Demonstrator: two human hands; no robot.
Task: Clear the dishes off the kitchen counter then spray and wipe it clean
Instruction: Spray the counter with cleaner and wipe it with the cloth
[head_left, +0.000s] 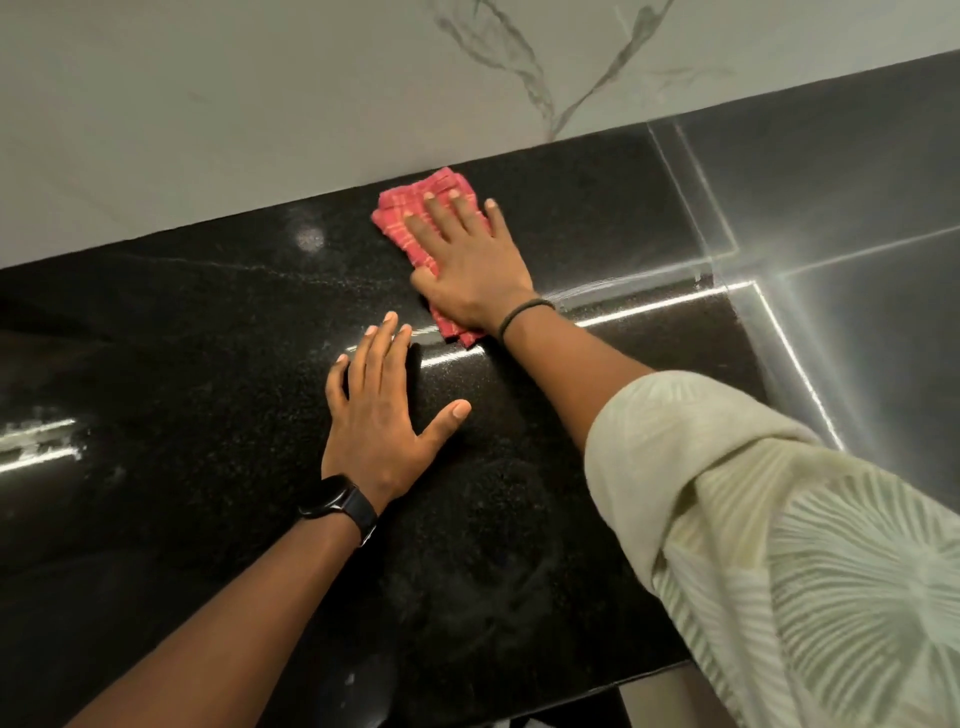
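Pressing flat under the right hand (467, 265), the red checked cloth (415, 223) lies on the black counter (208, 364), close up against the pale marble wall (260, 104) at the back. That hand is spread wide, palm and fingers laid on top of the cloth rather than pinching it; folded cloth shows beyond the fingertips and again below the wrist, where a dark band (524, 312) circles the arm.

The cloth looks soft, thin and light, folded into a pad. It should slide easily on the polished stone and bunch up if pushed from one edge, so a flat palm over its middle seems the right hold for wiping.

Nearer the person than the cloth, the left hand (379, 415) rests open on the bare counter, fingers splayed, holding nothing, seemingly as a brace; a black watch (337, 504) sits on that wrist. Right of the cloth, a bright strip of reflected light crosses the stone toward a glossy dark corner panel (831, 208), which I cannot identify further. Faint hazy rings and smears show on the stone nearer than the cloth, so wiping seems unfinished there.

No dishes or spray bottle are in view; only the bracing hand lies in the cloth's way.
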